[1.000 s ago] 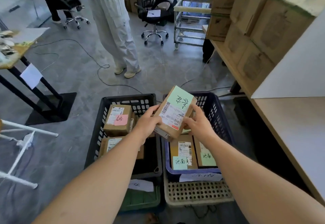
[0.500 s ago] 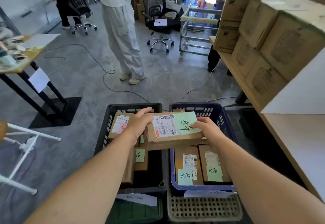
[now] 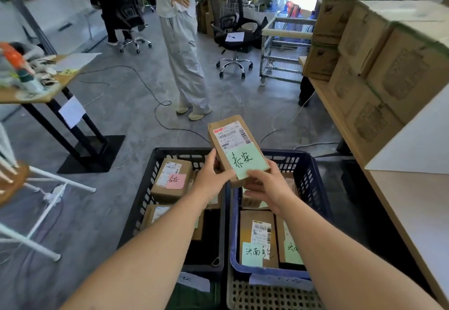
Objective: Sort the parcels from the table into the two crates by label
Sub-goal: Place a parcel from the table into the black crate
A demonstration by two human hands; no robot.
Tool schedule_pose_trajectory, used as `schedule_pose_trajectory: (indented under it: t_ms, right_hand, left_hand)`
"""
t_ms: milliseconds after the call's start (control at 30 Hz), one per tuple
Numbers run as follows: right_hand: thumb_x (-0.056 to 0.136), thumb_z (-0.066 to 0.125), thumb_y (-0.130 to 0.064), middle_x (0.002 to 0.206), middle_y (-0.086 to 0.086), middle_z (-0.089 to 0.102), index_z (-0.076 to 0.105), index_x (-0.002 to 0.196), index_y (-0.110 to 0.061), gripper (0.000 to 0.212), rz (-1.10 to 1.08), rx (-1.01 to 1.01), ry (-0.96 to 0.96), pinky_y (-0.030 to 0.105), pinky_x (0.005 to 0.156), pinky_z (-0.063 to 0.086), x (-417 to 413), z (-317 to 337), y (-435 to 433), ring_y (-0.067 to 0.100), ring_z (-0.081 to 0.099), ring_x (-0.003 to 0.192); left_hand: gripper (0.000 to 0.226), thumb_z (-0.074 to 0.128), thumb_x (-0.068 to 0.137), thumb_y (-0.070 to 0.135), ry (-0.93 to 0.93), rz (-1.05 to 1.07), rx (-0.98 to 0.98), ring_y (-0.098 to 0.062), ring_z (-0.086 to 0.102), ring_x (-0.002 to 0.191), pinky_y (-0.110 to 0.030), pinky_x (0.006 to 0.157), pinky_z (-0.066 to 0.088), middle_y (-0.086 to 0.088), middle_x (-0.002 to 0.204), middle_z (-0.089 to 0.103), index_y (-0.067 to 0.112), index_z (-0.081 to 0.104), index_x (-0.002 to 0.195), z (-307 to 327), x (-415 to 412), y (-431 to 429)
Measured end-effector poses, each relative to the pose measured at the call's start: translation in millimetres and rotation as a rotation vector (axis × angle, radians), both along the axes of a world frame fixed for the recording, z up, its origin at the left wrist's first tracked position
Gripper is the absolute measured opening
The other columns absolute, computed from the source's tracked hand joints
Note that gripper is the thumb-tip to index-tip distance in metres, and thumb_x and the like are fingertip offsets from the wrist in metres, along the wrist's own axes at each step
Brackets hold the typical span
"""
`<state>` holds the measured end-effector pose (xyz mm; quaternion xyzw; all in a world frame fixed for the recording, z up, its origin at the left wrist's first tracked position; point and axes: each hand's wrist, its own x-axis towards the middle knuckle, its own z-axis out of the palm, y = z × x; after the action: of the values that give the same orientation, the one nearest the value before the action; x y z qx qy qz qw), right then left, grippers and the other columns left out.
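Parcel with the green note: I see my left hand and right hand both clasping its near end, fingers curled around it, above the crates.

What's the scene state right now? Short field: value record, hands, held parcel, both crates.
left hand: grips the held parcel's lower left edge
right hand: grips its lower right corner
held parcel: brown box, raised above the seam between the crates, label side up
green note: handwritten, stuck on the parcel's near end
black crate: on the left, holds parcels, one with a pink note
blue crate: on the right, holds parcels with green notes
table: at right
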<state>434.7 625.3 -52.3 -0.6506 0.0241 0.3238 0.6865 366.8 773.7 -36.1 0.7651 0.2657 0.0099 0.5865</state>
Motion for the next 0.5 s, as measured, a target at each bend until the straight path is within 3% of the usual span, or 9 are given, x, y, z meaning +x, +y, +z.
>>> schedule_pose_trajectory:
  t_ms: [133,267,400,500]
  right_hand:
    - [0.097,0.050,-0.021,0.118,-0.001,0.061,0.041,0.134,-0.026,0.039,0.115,-0.196,-0.136,0.037,0.086,0.052,3,-2,-7,0.015,0.060,0.100]
    - [0.095,0.056,-0.015,0.125,-0.003,0.059,0.043,0.135,-0.023,0.043,0.141,-0.309,-0.324,0.015,0.060,0.043,8,-8,-14,0.002,0.055,0.086]
    - [0.094,0.056,-0.010,0.119,-0.011,0.052,0.026,0.144,-0.041,0.067,0.239,-0.330,-0.455,0.020,0.060,0.048,9,-14,-12,0.001,0.056,0.087]
    - [0.096,0.052,-0.008,0.118,-0.015,0.046,0.034,0.140,-0.041,0.058,0.310,-0.346,-0.489,0.023,0.060,0.050,8,-19,-5,0.005,0.058,0.081]
  left_hand:
    - [0.075,0.059,0.093,0.011,-0.020,0.035,0.027,-0.017,0.036,0.138,-0.035,0.104,0.036,0.005,0.148,0.043,0.037,0.019,0.151,0,2,-7]
    - [0.075,0.057,0.092,0.008,-0.002,0.072,0.088,-0.017,0.032,0.141,-0.036,0.103,0.036,0.000,0.151,0.040,0.041,0.021,0.150,-9,-2,-9]
    - [0.069,0.058,0.091,0.004,-0.031,0.128,0.139,-0.014,0.039,0.135,-0.029,0.098,0.039,0.003,0.148,0.042,0.035,0.032,0.146,-16,-7,-12]
    - [0.067,0.060,0.087,0.001,-0.006,0.093,0.155,-0.015,0.047,0.128,-0.027,0.092,0.047,0.003,0.142,0.047,0.038,0.039,0.140,-27,-10,-4]
